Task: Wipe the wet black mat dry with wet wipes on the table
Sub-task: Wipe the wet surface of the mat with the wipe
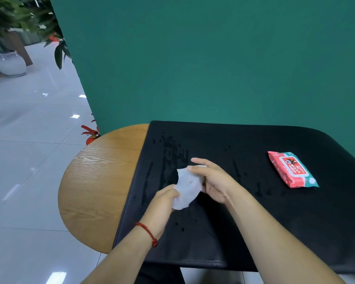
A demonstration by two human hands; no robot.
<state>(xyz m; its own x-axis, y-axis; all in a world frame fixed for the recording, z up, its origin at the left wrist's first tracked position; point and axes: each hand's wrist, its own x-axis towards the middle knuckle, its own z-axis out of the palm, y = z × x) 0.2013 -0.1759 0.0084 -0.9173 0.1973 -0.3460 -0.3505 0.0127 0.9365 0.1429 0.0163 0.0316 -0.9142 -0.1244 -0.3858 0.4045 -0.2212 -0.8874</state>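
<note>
A black mat (244, 201) covers most of the round wooden table (94, 181). Water streaks and drops glisten on the mat's left and middle parts. A white wet wipe (188, 187) is held just above the mat between both hands. My left hand (162, 203) pinches its lower left corner. My right hand (211, 181) holds its upper right edge, fingers curled over the wipe. A red and green wet wipe pack (292, 169) lies flat on the mat's right side, away from both hands.
A green wall (213, 58) stands right behind the table. Shiny white floor tiles (29, 150) lie to the left, with a potted plant (8, 62) far back and red fire extinguishers (91, 135) by the table's rear left edge.
</note>
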